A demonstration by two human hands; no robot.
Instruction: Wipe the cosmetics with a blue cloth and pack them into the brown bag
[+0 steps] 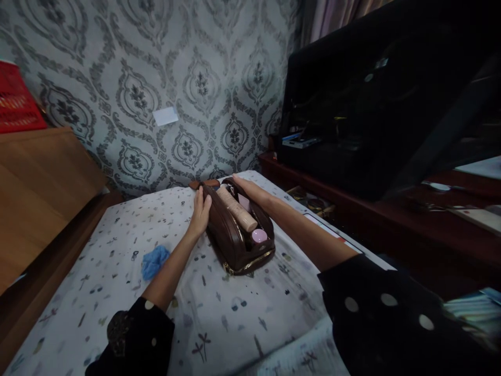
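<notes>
A dark brown cosmetic bag lies unzipped on the patterned white sheet. My left hand grips its left side near the far end, with the thumb against the leather. My right hand holds the far right edge, its fingertips partly hidden. Inside the opening rests a beige tube, with a pink round-topped item by its near end. A pale flat item shows beside the tube. Gold zippers run along the bag's edges.
A blue scrunchie lies left of my left forearm. A flat tablet-like object is under my right forearm at the bed's edge. A large dark television stands at right; a wooden headboard-like panel rises at left.
</notes>
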